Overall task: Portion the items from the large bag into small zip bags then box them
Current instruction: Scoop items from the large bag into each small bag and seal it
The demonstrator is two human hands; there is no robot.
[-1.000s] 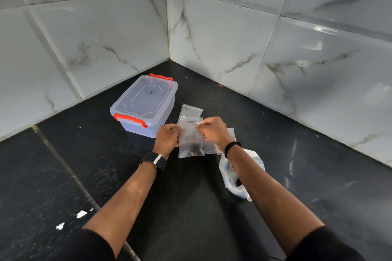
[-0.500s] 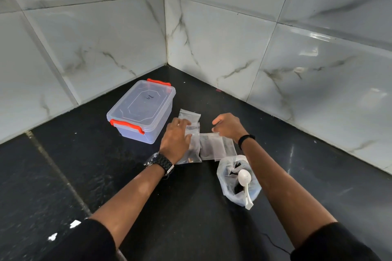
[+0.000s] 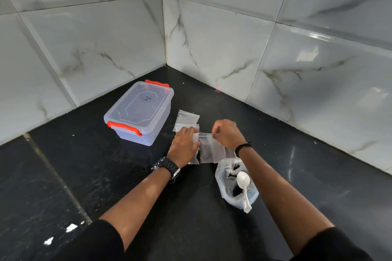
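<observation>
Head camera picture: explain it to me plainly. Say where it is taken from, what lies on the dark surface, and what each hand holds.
The camera sits on a person's head, looking down at their own bare hands; there is no machine. On the black counter stand a clear box with its lid on, small zip bags, and a large bag with a white spoon in it. The left hand presses on one small bag. The right hand pinches the top edge of another bag.
</observation>
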